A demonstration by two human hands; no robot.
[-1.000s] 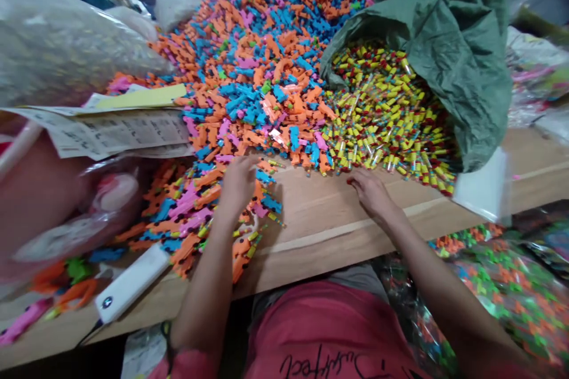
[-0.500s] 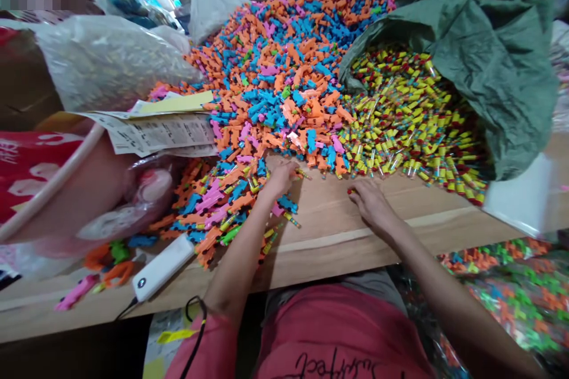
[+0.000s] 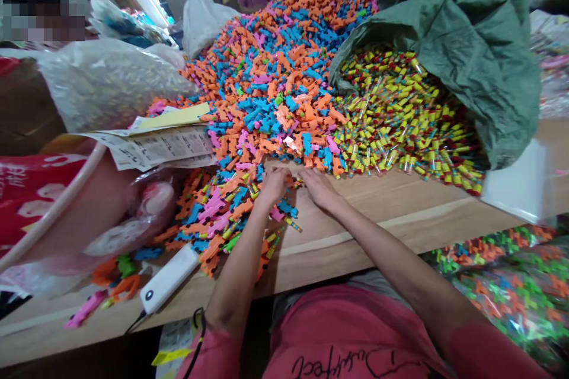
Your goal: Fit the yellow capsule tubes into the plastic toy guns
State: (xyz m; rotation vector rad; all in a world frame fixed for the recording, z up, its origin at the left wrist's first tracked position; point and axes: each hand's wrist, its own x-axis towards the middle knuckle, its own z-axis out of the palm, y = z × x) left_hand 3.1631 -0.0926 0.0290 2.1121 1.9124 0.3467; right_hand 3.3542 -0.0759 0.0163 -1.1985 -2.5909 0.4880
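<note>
Head view: the left hand (image 3: 274, 185) bunches over orange and blue plastic toy pieces (image 3: 262, 95); whether it grips any is hidden. The right hand (image 3: 317, 186) lies open just beside it on the worktop (image 3: 400, 219), fingertips at the pile's edge, yellow-and-red capsule tubes (image 3: 400, 112) ahead-right, spilling from a green woven sack (image 3: 444, 71).

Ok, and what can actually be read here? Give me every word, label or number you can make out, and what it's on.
"Justfect" or similar, in black script on the pink T-shirt; partly cut off, so the spelling is uncertain.
The printed paper sheets carry rows of small print, too small to read.
The red plastic bag has white markings, too blurred to read.
</note>
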